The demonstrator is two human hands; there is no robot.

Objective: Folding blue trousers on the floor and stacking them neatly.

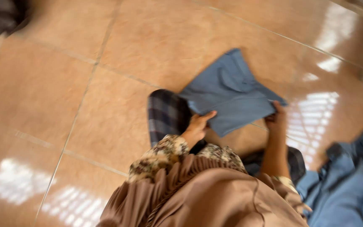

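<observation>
Folded blue cloth on the tile floor, both hands on it

Nearest is a tan pleated garment (215, 197), with a blue pile (349, 180) at the right edge. Past that, the left hand (197, 126) presses on the near corner of the blue cloth (232, 94), fingers (209, 114) flat rather than curled round it, over a dark plaid cloth (167, 113). The right hand (277, 122) pinches the cloth's right edge. Beyond and to the left, the shiny tile floor (64, 63) gives plenty of open room. No containers in sight.
</observation>
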